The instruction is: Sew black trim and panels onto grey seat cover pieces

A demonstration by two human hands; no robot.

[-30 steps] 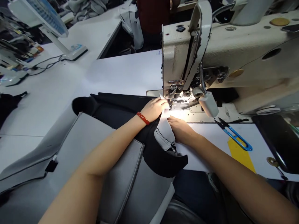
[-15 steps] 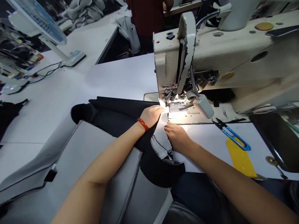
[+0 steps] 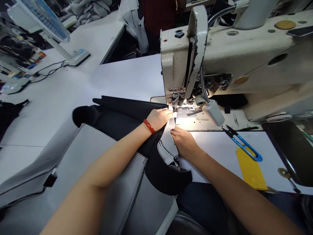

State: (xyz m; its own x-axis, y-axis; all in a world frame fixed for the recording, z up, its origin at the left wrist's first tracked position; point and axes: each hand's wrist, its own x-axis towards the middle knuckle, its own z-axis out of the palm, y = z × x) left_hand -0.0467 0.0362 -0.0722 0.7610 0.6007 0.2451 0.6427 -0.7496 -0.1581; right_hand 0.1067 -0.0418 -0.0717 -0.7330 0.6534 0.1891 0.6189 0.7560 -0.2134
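A sewing machine (image 3: 186, 45) stands ahead with its lamp lit over the presser foot (image 3: 175, 109). Close to the foot, my left hand (image 3: 160, 118) presses on the fabric, fingers together and tips partly lost in the glare. A red bangle (image 3: 149, 126) circles that wrist. My right hand (image 3: 184, 141) pinches the right edge of a white fabric strip (image 3: 166, 138), which has dark stitching near its lower end. Beneath the strip lies black fabric (image 3: 122, 122), joined by grey panels (image 3: 97, 150) that drape toward me. The right fingertips are partly hidden.
Blue thread snips (image 3: 244, 145) lie across a yellow card (image 3: 251, 169) on the right, beside a dark phone-like slab (image 3: 290, 153). A fan (image 3: 78, 57) stands on the left table. Beyond the machine is a person in a dark red top (image 3: 158, 19).
The fabric has shifted slightly forward, toward the presser foot. Both hands keep nearly the same place and grip, and the view has tilted a little.
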